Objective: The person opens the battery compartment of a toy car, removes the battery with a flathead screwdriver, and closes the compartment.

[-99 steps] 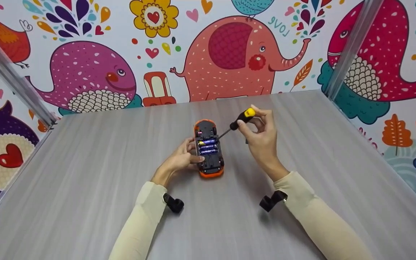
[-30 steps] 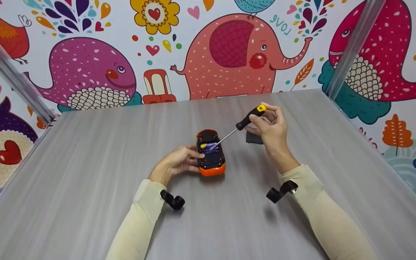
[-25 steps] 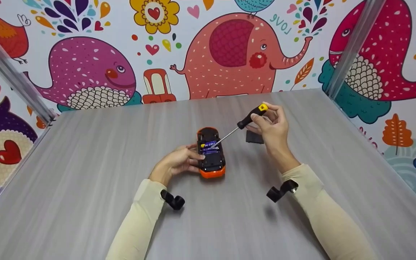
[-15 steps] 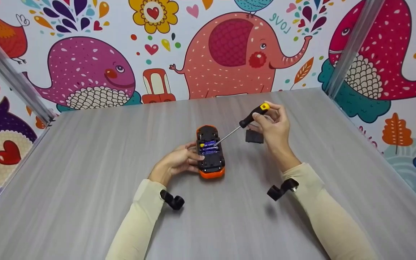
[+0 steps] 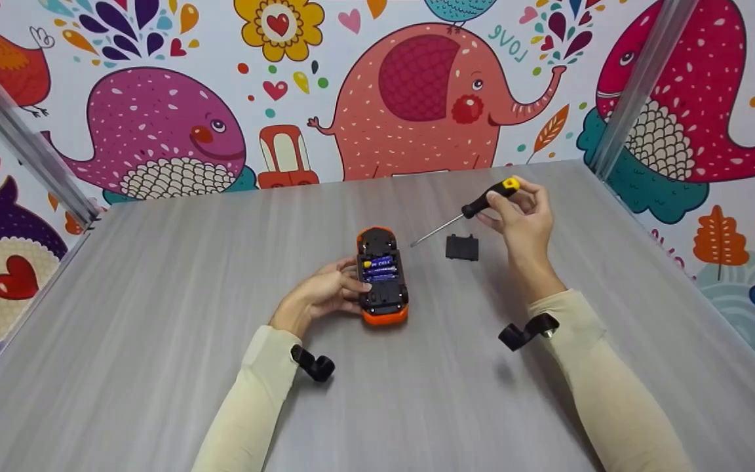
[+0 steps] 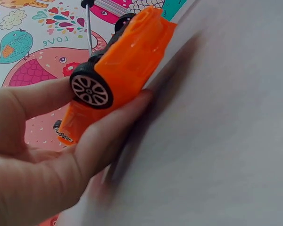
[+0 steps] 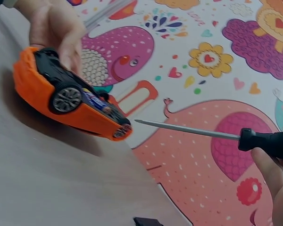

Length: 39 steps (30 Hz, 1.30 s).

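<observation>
Screwdriver (image 5: 471, 210) pulls clear of the toy car (image 5: 384, 299)!
Right hand (image 5: 527, 226) grips it, cover (image 5: 462, 248) just beside; left hand (image 5: 325, 290) holds the upturned toy car, batteries (image 5: 382, 269) apparently unobstructed.

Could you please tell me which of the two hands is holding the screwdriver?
The right hand: it grips the screwdriver, whereas the left hand holds the overturned orange toy car.

My left forearm (image 5: 243, 406) slants up from the bottom edge, left of centre, to my left hand (image 5: 322, 290), gripping near mid-frame. My right forearm (image 5: 607, 380) angles from the lower right to my right hand (image 5: 527, 226), higher up, thumb (image 5: 503, 205) and bent fingers (image 5: 536, 191) pinching.
</observation>
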Each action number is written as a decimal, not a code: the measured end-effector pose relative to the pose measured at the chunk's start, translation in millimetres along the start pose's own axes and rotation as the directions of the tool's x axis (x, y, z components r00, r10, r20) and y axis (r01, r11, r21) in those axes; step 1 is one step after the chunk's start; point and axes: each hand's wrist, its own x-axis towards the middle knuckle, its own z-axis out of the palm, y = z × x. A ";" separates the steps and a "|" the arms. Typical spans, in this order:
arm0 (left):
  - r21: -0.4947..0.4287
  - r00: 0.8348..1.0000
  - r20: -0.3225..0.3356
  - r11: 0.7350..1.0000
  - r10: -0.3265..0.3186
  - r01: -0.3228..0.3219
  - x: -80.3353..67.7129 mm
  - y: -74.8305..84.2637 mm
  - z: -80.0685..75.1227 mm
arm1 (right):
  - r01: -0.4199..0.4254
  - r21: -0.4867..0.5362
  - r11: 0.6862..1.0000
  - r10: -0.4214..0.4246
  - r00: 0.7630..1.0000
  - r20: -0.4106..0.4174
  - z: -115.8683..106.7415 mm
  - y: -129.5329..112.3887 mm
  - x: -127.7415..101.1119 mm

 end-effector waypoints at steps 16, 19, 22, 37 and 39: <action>-0.015 1.000 -0.020 1.000 -0.001 0.000 -1.2 -1.7 0.0 | -0.211 0.137 0.968 0.228 0.966 -0.122 -45.2 -7.4 29.1; -0.015 1.000 -0.020 1.000 0.000 0.000 -1.3 -2.0 0.2 | -0.243 0.182 0.953 0.270 0.951 -0.147 -54.6 -7.8 33.1; -0.016 1.000 -0.021 1.000 0.000 -0.001 -1.7 -2.0 0.7 | -0.258 0.235 0.937 0.300 0.940 -0.163 -62.9 -7.7 36.6; 0.008 1.000 -0.015 1.000 0.009 -0.009 -2.1 -0.3 3.3 | -0.261 0.372 0.891 0.347 0.919 -0.185 -86.2 -6.1 45.0; 0.010 1.000 -0.016 1.000 0.009 -0.009 -2.0 0.1 4.0 | -0.258 0.376 0.890 0.339 0.926 -0.168 -84.6 -8.1 44.6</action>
